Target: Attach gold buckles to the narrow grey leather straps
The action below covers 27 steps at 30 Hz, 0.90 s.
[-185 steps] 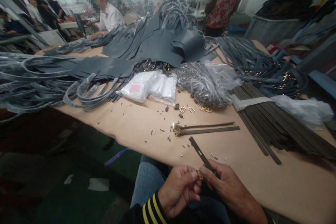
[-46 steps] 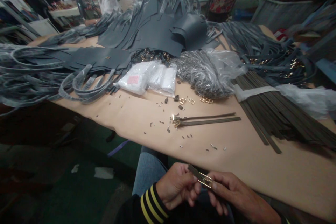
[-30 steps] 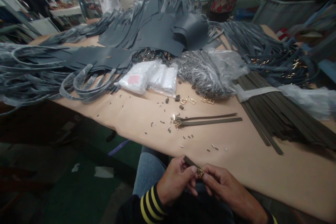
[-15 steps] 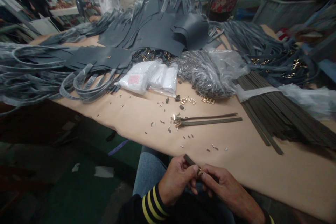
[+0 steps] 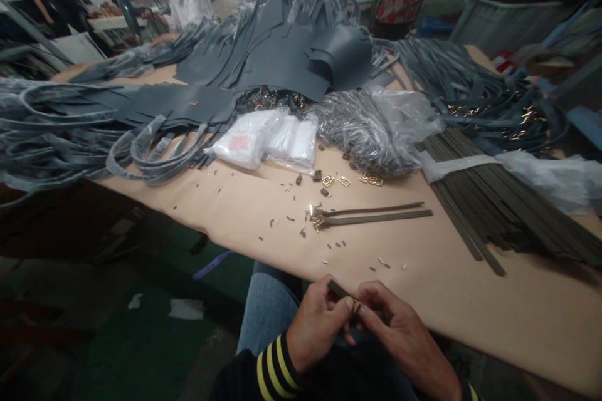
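Near the table's front edge, my left hand (image 5: 317, 322) is closed on a dark strap (image 5: 337, 289), whose end shows above the fingers. My right hand (image 5: 392, 319) pinches a small gold buckle (image 5: 356, 306) at the strap's other end; fingers partly hide it. Beyond the hands, two straps (image 5: 380, 219) with gold buckles at their left ends lie side by side on the table (image 5: 263, 207). Loose gold buckles (image 5: 344, 181) and small dark pieces are scattered around them.
Bundled dark straps (image 5: 498, 200) lie at the right. White packets (image 5: 251, 138) and a clear plastic bag (image 5: 371, 131) sit mid-table. Grey sheets (image 5: 282, 62) and wrapped handles (image 5: 155, 150) are piled behind and left. A person (image 5: 190, 3) works at the far left.
Both hands have shifted slightly, with the right fingers now closer around the buckle. The person at the far left has moved their arm and leaned a little.
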Each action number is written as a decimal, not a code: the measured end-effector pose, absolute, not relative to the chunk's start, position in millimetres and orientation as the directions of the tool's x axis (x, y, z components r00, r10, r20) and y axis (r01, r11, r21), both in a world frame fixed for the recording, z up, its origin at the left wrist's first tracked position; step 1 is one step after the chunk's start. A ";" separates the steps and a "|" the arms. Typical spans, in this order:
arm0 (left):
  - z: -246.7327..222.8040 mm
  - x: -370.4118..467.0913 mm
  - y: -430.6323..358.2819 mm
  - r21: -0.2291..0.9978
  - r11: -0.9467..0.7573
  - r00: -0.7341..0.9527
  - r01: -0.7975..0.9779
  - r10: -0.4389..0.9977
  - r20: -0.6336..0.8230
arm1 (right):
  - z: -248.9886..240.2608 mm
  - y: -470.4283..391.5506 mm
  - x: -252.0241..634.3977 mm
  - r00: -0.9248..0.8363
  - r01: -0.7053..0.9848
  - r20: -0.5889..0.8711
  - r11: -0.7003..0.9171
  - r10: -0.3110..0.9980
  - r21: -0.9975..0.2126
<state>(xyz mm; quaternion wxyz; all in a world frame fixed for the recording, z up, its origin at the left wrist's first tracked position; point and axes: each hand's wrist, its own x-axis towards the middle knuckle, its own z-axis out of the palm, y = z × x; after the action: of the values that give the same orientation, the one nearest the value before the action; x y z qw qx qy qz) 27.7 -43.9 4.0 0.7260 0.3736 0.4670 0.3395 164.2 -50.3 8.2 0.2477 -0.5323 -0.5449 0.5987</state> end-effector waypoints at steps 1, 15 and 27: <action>2.7 28.2 -44.8 0.857 0.492 0.329 -0.153 0.843 -0.425 | 9.5 -49.8 164.1 -0.315 0.286 -0.371 -0.285 0.874 -0.915; -4.1 29.2 -58.4 0.939 0.328 0.180 0.106 0.922 -0.342 | 11.0 -46.3 166.7 -0.326 0.345 -0.380 -0.266 0.865 -0.900; -0.6 17.2 -49.6 0.826 0.487 0.473 -0.284 0.820 -0.321 | 5.7 -39.3 181.4 -0.513 0.125 -0.397 -0.391 0.761 -0.912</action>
<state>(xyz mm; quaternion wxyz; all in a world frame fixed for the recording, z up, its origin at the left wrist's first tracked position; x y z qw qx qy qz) 17.2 -49.6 -0.6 0.7783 0.3615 0.3710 0.3548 181.4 -39.3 5.7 0.2242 -0.4393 -0.5041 0.7089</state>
